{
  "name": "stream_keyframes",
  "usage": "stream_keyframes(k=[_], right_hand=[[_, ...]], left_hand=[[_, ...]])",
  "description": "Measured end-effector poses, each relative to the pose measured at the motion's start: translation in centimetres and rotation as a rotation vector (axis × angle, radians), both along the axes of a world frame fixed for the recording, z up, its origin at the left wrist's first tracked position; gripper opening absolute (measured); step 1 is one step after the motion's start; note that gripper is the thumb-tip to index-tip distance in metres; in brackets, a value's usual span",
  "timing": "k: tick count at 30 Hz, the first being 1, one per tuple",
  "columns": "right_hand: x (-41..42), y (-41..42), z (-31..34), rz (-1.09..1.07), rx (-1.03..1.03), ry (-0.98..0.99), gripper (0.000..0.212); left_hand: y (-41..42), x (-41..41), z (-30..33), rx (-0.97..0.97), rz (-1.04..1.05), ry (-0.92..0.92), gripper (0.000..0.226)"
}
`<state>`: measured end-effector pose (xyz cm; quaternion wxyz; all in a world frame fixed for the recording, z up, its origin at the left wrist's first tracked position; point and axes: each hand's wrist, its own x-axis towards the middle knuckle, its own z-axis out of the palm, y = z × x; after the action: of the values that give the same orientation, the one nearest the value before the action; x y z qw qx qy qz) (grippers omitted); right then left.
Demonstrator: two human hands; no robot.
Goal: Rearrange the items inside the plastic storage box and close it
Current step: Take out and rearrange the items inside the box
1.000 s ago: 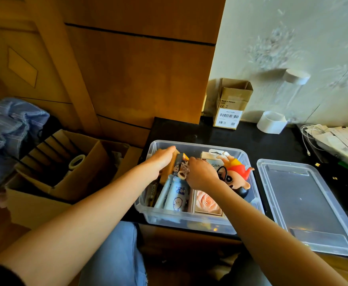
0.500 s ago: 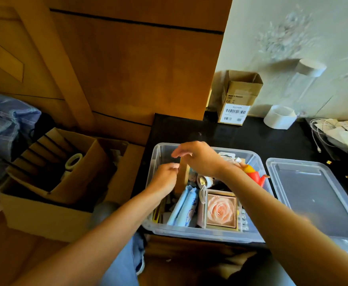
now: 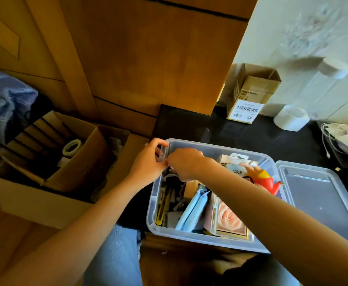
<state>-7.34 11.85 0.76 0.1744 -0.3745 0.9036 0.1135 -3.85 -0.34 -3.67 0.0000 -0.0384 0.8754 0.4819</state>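
Note:
The clear plastic storage box [image 3: 200,240] stands open on the black tabletop [image 3: 251,137]. Its clear lid [image 3: 323,203] lies flat right beside it. My left hand [image 3: 148,164] grips the box's far left corner, thumb and fingers curled over the rim. My right hand [image 3: 186,164] reaches down into that same corner with its fingers curled by a white cord; what they hold is hidden. Inside lie a yellow utility knife [image 3: 162,205], light blue packets [image 3: 191,211], a rose picture card [image 3: 229,220], a Q88 package [image 3: 237,171] and a red-and-yellow cartoon figure [image 3: 264,178].
A big cardboard box [image 3: 34,203] with a tape roll [image 3: 71,146] sits on the floor at the left, near a blue cloth [image 3: 1,104]. At the back of the table are a small barcoded carton [image 3: 249,96], a white roll [image 3: 291,118] and cables [image 3: 334,137].
Both hands have shifted to the box's far left corner. My left hand came out of the box and took hold of the rim; my right hand dipped down beside it.

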Motion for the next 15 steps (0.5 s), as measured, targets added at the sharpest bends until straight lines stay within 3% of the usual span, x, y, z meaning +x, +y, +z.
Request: stream_keyframes(k=[3, 7, 15], right_hand=[[-0.9, -0.3, -0.1, -0.011, 0.080, -0.232, 0.034], [-1.4, -2.0, -1.3, -0.003, 0.337, -0.312, 0.046], [-0.6, -2.2, -2.4, 0.017, 0.427, -0.201, 0.031]], left_hand=[[-0.7, 0.2, -0.6, 0.101, -0.044, 0.085, 0.022], [-1.4, 0.4, -1.2, 0.106, -0.074, 0.160, 0.018], [-1.8, -0.3, -1.9, 0.139, -0.090, 0.149, 0.019]])
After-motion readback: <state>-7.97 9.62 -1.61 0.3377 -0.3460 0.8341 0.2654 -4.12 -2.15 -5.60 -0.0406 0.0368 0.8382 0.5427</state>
